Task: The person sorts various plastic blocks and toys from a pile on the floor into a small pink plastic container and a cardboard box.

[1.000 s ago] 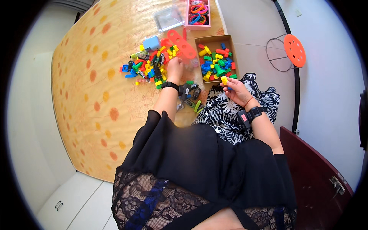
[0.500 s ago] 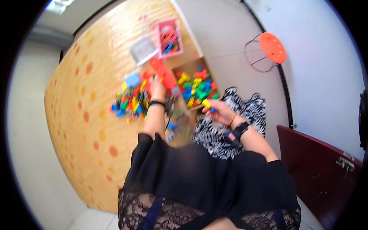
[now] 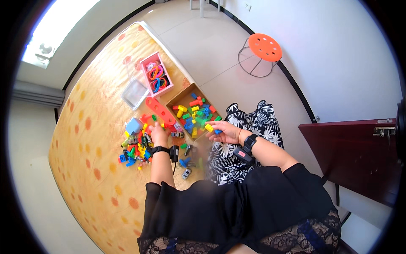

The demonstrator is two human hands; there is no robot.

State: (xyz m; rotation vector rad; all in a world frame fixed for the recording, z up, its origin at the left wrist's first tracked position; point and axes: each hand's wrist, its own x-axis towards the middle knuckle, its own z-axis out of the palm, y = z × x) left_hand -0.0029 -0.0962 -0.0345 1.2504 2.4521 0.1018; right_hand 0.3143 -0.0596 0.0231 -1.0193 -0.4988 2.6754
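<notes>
My right hand (image 3: 227,133) is closed around small plastic toy pieces, a yellow one (image 3: 209,127) and a blue one (image 3: 218,131), at the near right corner of a cardboard box (image 3: 171,103). Inside that box lie colourful toy blocks (image 3: 195,109). My left hand (image 3: 159,134) reaches over a heap of mixed small toys (image 3: 134,149), its fingers apart among the pieces and partly blurred into them. A long red plastic strip with holes (image 3: 160,111) lies just beyond that hand, between heap and box. A light blue block (image 3: 134,126) sits at the heap's far side.
Farther back stand a pink box of coloured rings (image 3: 144,70) and a clear plastic container (image 3: 135,94). Toy cars, one silver (image 3: 186,173), lie nearer me. Black-and-white patterned cloth (image 3: 266,122) hangs at the right, by a dark red door-like panel (image 3: 351,146). An orange stool (image 3: 265,47) stands beyond.
My view has turned, so the boxes and stool now appear farther left. My right hand still holds the yellow and blue pieces beside the cardboard box; my left hand stays over the heap.
</notes>
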